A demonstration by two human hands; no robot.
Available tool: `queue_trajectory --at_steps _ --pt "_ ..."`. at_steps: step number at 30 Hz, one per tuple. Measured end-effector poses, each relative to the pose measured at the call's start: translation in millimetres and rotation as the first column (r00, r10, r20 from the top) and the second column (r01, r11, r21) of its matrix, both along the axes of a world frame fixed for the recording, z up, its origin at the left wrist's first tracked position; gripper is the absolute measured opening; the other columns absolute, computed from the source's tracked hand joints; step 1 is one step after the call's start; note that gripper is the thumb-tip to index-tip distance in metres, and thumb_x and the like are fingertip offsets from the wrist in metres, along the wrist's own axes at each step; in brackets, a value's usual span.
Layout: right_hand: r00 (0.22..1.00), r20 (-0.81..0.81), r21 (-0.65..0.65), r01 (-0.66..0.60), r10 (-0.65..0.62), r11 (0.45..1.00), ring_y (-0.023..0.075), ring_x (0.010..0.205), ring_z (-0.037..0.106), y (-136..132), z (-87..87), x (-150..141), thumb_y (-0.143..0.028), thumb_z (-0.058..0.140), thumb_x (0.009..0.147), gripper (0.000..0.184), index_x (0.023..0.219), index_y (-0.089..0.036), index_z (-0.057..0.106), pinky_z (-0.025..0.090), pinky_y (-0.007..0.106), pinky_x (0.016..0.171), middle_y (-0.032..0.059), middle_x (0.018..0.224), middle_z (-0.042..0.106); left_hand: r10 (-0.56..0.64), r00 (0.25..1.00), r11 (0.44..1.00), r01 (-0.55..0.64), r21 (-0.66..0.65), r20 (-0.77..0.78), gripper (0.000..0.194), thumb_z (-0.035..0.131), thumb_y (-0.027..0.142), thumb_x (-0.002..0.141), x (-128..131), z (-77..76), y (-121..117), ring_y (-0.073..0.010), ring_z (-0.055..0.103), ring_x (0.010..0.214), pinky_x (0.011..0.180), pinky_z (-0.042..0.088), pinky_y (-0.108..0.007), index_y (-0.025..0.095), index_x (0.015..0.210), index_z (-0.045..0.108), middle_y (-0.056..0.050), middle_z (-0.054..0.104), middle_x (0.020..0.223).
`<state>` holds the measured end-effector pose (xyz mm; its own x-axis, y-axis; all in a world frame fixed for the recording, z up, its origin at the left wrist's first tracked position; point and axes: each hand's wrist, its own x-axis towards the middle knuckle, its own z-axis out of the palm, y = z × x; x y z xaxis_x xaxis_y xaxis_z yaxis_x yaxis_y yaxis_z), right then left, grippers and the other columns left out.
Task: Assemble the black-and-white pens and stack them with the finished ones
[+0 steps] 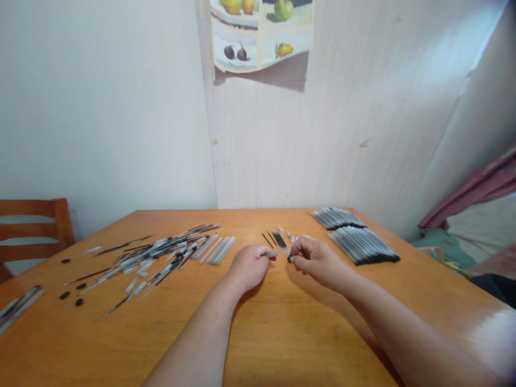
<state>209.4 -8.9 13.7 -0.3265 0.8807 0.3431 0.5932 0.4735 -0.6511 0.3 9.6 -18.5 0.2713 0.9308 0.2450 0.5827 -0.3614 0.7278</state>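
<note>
My left hand (249,264) and my right hand (315,258) meet at the middle of the wooden table (282,333), both with fingers pinched. Between them they hold a thin clear pen barrel (281,253), the left at one end and the right at a small dark tip. Just beyond the hands lie a few black refills (276,238) and small clear parts (296,237). A loose heap of pen barrels and refills (161,255) spreads to the left of my left hand.
Two neat stacks of assembled pens (355,236) lie at the table's far right. Small black caps (72,295) and a few pens (18,306) sit near the left edge. A wooden chair (36,231) stands left; a wall with a fruit poster (262,32) is behind.
</note>
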Motion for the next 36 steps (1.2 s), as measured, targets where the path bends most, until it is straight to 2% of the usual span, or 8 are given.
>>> queue_trajectory --at_steps 4,14,31,36 --pt "0.999 -0.048 0.000 -0.014 0.014 1.000 0.0109 0.058 0.048 -2.9 2.1 -7.6 -0.017 0.054 0.074 0.005 0.075 -0.019 0.059 0.035 0.022 0.054 -0.0027 0.063 0.054 -0.010 0.999 1.000 0.011 0.024 -0.034 0.031 0.047 0.018 0.076 1.6 -2.4 -0.8 -0.0184 0.063 0.093 0.081 0.046 -0.026 0.020 0.090 0.074 -0.005 0.074 0.099" --pt "0.999 0.040 0.062 -0.031 0.029 0.998 0.0130 0.063 0.052 -2.0 -2.3 -13.7 -0.017 0.052 0.076 0.009 0.077 -0.020 0.061 0.036 0.023 0.057 -0.0010 0.066 0.059 -0.019 0.994 0.998 0.027 0.065 -0.111 0.033 0.044 0.019 0.078 3.6 1.4 -5.7 -0.0193 0.064 0.089 0.078 0.046 -0.028 0.022 0.091 0.075 -0.004 0.074 0.094" --pt "0.997 0.036 0.082 -0.067 0.065 0.994 0.0128 0.066 0.054 0.1 -7.8 -15.4 -0.011 0.051 0.074 0.015 0.080 -0.019 0.063 0.037 0.023 0.059 -0.0011 0.069 0.062 -0.008 0.989 0.999 0.016 0.049 -0.146 0.032 0.047 0.018 0.077 6.2 4.7 -8.8 -0.0195 0.063 0.084 0.075 0.044 -0.026 0.022 0.090 0.076 -0.003 0.074 0.089" --pt "0.998 0.011 0.053 -0.064 0.063 0.997 0.0123 0.064 0.053 -0.1 -7.7 -14.5 -0.011 0.052 0.073 0.018 0.084 -0.019 0.063 0.037 0.023 0.058 -0.0016 0.068 0.060 -0.003 0.992 0.998 0.010 0.055 -0.124 0.033 0.046 0.018 0.078 5.8 2.1 -7.6 -0.0192 0.063 0.084 0.074 0.044 -0.026 0.022 0.091 0.075 -0.003 0.074 0.091"
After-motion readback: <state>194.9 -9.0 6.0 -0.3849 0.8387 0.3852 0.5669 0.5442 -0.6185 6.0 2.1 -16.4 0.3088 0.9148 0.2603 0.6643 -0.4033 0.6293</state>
